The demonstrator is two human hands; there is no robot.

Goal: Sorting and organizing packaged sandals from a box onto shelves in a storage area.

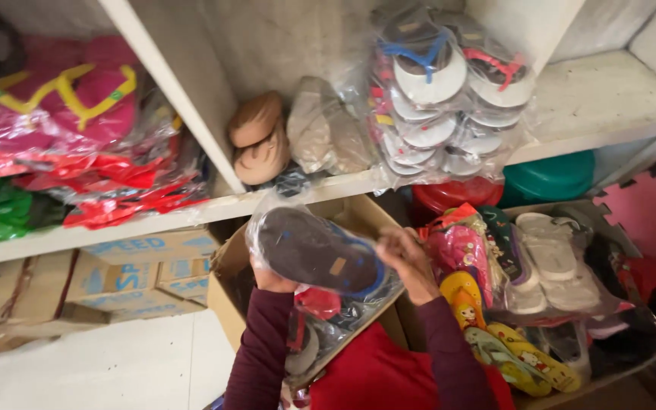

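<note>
I hold up a clear plastic bag (320, 254) with a dark blue-edged sandal inside, its sole facing me. My left hand (269, 281) grips the bag's lower left end from behind, mostly hidden by it. My right hand (410, 262) clasps the right end. Both arms wear dark maroon sleeves. The bag hangs over an open cardboard box (225, 269) that holds more bagged footwear in red and dark colours. The white shelf edge (191, 212) runs right behind the bag.
On the shelf sit a bagged stack of white flip-flops (438, 95), brown shoes (260, 140) and red and pink bagged sandals (77, 129). To the right lie loose colourful sandals (510, 349) and white soles (548, 254). Flat cardboard boxes (100, 285) stand lower left.
</note>
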